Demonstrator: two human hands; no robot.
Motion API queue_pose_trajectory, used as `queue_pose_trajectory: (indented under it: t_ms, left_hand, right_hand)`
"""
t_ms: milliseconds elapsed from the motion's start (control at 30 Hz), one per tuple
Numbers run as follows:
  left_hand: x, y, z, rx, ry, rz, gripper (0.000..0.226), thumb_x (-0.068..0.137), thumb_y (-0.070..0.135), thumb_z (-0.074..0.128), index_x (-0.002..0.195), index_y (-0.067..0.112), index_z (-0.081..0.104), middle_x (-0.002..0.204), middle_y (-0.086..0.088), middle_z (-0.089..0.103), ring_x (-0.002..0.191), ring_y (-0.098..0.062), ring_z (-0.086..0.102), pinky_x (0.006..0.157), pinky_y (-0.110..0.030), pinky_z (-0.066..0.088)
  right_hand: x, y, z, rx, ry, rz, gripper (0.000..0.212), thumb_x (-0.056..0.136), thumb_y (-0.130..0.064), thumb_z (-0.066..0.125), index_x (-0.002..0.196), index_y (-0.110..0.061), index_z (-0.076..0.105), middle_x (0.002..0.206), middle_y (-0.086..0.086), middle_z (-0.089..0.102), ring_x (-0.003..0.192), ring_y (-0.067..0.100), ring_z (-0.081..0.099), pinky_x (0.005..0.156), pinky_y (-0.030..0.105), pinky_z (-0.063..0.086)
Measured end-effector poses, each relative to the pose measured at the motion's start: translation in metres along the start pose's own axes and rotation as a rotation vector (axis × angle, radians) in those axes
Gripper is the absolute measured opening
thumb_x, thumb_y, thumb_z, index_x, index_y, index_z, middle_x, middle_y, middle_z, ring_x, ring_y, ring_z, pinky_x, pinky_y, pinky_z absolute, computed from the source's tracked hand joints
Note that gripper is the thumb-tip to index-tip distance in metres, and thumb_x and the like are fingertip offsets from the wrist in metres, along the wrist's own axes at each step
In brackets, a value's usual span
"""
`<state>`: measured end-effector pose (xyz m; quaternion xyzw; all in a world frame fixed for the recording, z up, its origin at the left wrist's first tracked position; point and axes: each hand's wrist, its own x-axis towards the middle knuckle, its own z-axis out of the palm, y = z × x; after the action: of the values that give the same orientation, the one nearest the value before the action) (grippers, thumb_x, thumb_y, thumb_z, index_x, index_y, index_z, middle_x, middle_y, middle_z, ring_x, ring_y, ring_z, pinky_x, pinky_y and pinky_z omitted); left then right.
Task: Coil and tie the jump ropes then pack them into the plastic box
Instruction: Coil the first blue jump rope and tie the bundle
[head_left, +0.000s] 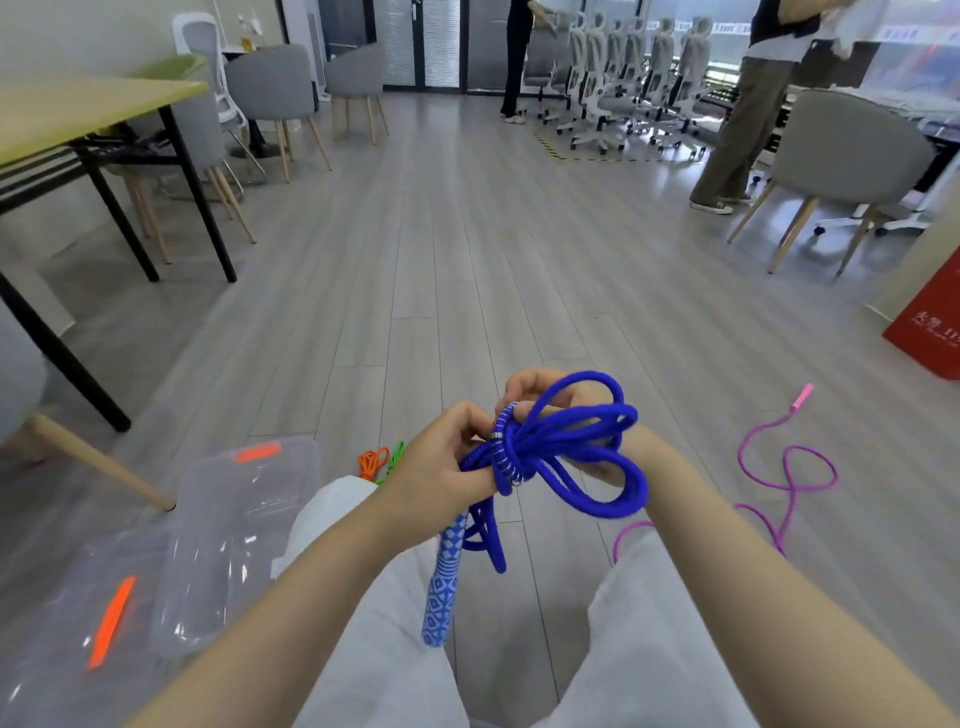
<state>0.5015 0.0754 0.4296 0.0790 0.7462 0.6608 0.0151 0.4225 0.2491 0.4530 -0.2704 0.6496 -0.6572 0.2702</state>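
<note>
A blue jump rope (576, 447) is bunched into loops in front of me, above my lap. My left hand (441, 462) grips the bundle at its middle, where a turn of rope and a striped handle end wrap it. My right hand (545, 395) pinches the loops from behind, mostly hidden by them. One blue-and-white patterned handle (441, 587) hangs down between my knees. The clear plastic box (234, 540) stands on the floor at my left. A pink jump rope (784, 478) lies loose on the floor at my right. Orange and green ropes (379, 462) lie beyond my left knee.
A clear lid with an orange clip (111, 623) lies at the lower left. A table (78, 119) and chairs stand at the left, a red box (930, 317) at the right. Two people stand far back among office chairs.
</note>
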Motion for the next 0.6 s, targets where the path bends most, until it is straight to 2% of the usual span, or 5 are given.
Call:
queue_pose_trajectory:
  t_ms: [133, 200, 300, 500, 600]
  left_hand:
    - [0.005, 0.004, 0.006, -0.169, 0.169, -0.035, 0.028, 0.079, -0.004, 0.071, 0.093, 0.013, 0.054, 0.083, -0.008, 0.067, 0.078, -0.027, 0.063, 0.077, -0.042, 0.054]
    - [0.010, 0.006, 0.007, -0.255, 0.266, -0.048, 0.022, 0.083, -0.002, 0.068, 0.095, 0.012, 0.056, 0.079, -0.007, 0.069, 0.072, -0.022, 0.066, 0.073, -0.037, 0.056]
    - [0.013, 0.007, 0.008, -0.363, 0.325, -0.078, 0.017, 0.088, 0.000, 0.064, 0.100, 0.009, 0.057, 0.075, -0.008, 0.069, 0.063, -0.015, 0.065, 0.060, -0.023, 0.052]
    - [0.016, 0.006, 0.009, -0.522, 0.358, -0.132, 0.016, 0.090, 0.005, 0.063, 0.104, 0.007, 0.058, 0.078, -0.009, 0.068, 0.064, -0.015, 0.065, 0.061, -0.024, 0.054]
    - [0.016, 0.005, 0.011, -0.515, 0.390, -0.135, 0.019, 0.090, 0.007, 0.063, 0.108, 0.006, 0.057, 0.077, -0.009, 0.067, 0.065, -0.017, 0.064, 0.060, -0.026, 0.053]
  right_hand:
    - [-0.004, 0.030, 0.018, 0.081, 0.133, -0.151, 0.010, 0.095, -0.010, 0.054, 0.099, -0.006, 0.063, 0.093, 0.005, 0.068, 0.086, 0.018, 0.064, 0.077, 0.029, 0.053]
    - [-0.003, 0.036, 0.030, 0.134, 0.274, -0.123, 0.021, 0.096, -0.020, 0.056, 0.110, -0.005, 0.063, 0.100, 0.005, 0.070, 0.093, 0.021, 0.065, 0.083, 0.032, 0.053]
    - [-0.006, 0.038, 0.043, 0.004, 0.432, -0.055, 0.017, 0.100, -0.022, 0.050, 0.104, -0.006, 0.055, 0.092, 0.000, 0.068, 0.087, 0.015, 0.065, 0.082, 0.031, 0.053]
    - [-0.024, 0.038, 0.050, -0.113, 0.350, 0.040, 0.040, 0.094, -0.048, 0.045, 0.111, -0.015, 0.061, 0.099, -0.017, 0.067, 0.095, -0.001, 0.063, 0.084, 0.018, 0.050]
    - [-0.031, 0.037, 0.055, -0.119, 0.315, 0.037, 0.035, 0.090, -0.042, 0.061, 0.108, -0.013, 0.060, 0.099, -0.004, 0.065, 0.088, 0.005, 0.058, 0.083, 0.027, 0.049]
